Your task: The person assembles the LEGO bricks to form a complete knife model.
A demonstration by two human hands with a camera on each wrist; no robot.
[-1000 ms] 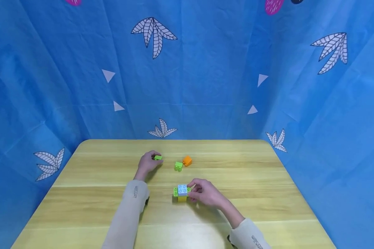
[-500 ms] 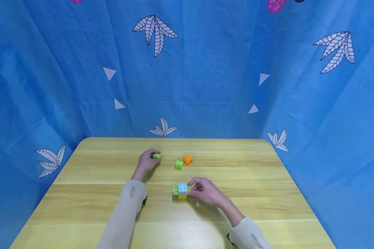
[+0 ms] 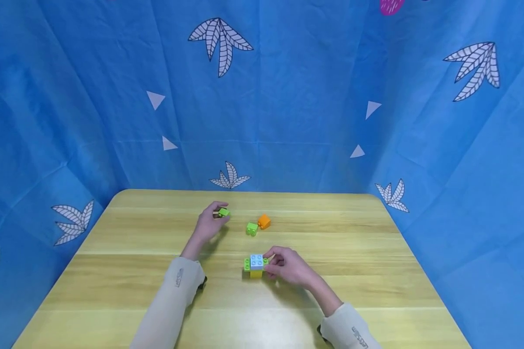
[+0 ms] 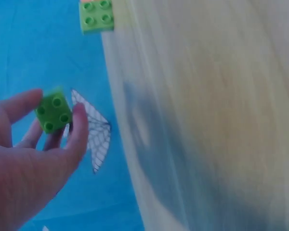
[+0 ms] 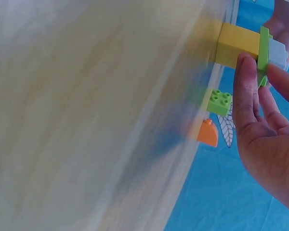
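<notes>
Toward the back left of the table, my left hand (image 3: 207, 224) pinches a green toy building brick (image 4: 54, 113) between thumb and fingers. Its four-stud face is turned to the left wrist camera. Nearer the front, my right hand (image 3: 290, 265) grips a small stack of bricks by its right end. That stack has a yellow brick (image 5: 236, 44) at the bottom and a flat green plate (image 5: 263, 54) across it. A light blue brick (image 3: 256, 260) tops the plate, whose green ends stick out on both sides.
Behind the stack lie another green brick (image 3: 252, 227) and an orange brick (image 3: 264, 221) with a rounded side, close together. The wooden table (image 3: 332, 232) ends at a blue patterned cloth (image 3: 288, 106) hung behind and along the sides.
My left hand has moved slightly up and away with the green brick, which has turned between its fingers. The right hand and the stack stay in place; the head view has tilted a little.
</notes>
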